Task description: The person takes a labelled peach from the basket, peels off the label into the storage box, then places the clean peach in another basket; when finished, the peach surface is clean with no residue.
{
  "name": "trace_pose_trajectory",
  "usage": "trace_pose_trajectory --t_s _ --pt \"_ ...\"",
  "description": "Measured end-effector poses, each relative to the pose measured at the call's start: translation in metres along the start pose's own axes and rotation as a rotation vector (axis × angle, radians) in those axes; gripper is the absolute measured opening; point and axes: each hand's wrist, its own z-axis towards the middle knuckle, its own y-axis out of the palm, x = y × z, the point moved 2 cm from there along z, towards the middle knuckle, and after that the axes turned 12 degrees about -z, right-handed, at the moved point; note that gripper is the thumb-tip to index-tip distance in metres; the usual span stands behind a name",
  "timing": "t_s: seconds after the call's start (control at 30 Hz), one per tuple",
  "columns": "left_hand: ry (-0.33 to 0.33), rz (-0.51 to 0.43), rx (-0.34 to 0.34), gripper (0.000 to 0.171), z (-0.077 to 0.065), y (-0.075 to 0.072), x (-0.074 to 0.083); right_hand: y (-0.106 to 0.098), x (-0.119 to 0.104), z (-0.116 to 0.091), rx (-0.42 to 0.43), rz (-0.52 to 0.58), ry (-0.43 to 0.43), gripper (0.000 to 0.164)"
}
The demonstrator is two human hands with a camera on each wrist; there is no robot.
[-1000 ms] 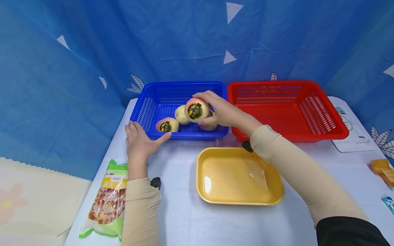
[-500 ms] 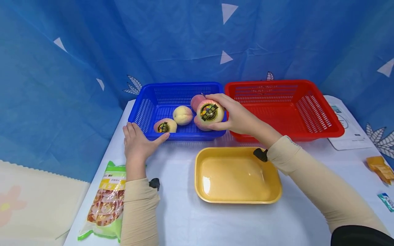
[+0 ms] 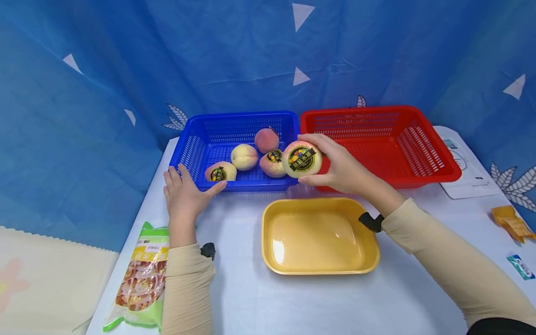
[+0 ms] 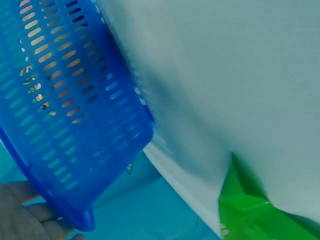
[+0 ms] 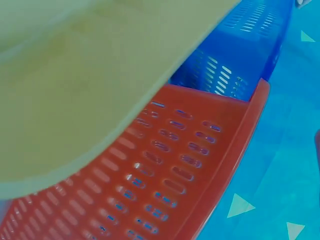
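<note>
A peach (image 3: 302, 159) with a round black label is held between the thumb and fingers of my right hand (image 3: 341, 165). It hangs above where the blue and red baskets meet at the front. Several more peaches (image 3: 244, 157) lie in the blue basket (image 3: 232, 186), two with labels plainly showing. My left hand (image 3: 184, 195) rests on that basket's front left corner, thumb stretched along the front rim. In the left wrist view, fingers (image 4: 42, 212) touch the rim corner from outside. The red basket (image 3: 398, 182) stands to the right and holds nothing visible.
A yellow tray (image 3: 320, 272) sits in front of the baskets. At the left lies a green-edged food packet (image 3: 144, 279). Toward the right are an orange wrapper (image 3: 512, 223), a small green-white packet (image 3: 520, 267) and a flat white item (image 3: 471, 179).
My right hand has carried the peach rightward, from over the blue basket to beside the red basket's left edge. More peaches in the blue basket are now uncovered. The left hand stays on its corner.
</note>
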Motion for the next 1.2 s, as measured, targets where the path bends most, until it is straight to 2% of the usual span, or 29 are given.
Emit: trace_pose_trajectory --t_s 0.2,0.3,0.4,0.47,0.57,0.7,0.8,0.97,1.07,1.2 --pt "0.129 -0.012 0.051 0.111 -0.008 -0.001 0.018 -0.001 0.002 -0.010 0.002 -0.005 0.015 0.084" --pt "0.211 -0.029 0.065 0.092 -0.017 0.001 0.037 0.000 0.004 -0.014 0.006 -0.007 0.024 0.084" --pt "0.330 -0.071 0.049 0.074 -0.028 0.004 0.059 0.000 0.005 -0.018 0.010 -0.007 0.033 0.085" --pt "0.430 -0.125 0.029 0.064 -0.037 0.005 0.075 0.000 0.006 -0.021 0.015 -0.006 0.036 0.085" --pt "0.593 -0.259 -0.011 0.053 -0.048 0.009 0.096 0.000 0.007 -0.023 0.024 0.005 0.032 0.085" --pt "0.745 -0.442 -0.104 0.043 -0.059 0.016 0.117 0.001 0.008 -0.027 0.026 0.010 0.023 0.084" --pt "0.798 -0.502 -0.174 0.039 -0.064 0.024 0.131 0.001 0.009 -0.031 0.021 0.016 0.027 0.085" --pt "0.866 -0.515 -0.253 0.036 -0.069 0.039 0.146 0.002 0.010 -0.034 0.020 0.024 0.013 0.084" --pt "0.893 -0.503 -0.274 0.035 -0.069 0.048 0.152 0.002 0.011 -0.036 0.027 0.013 -0.001 0.083" --pt "0.921 -0.484 -0.268 0.033 -0.069 0.056 0.157 0.001 0.012 -0.039 0.033 0.008 -0.008 0.083"
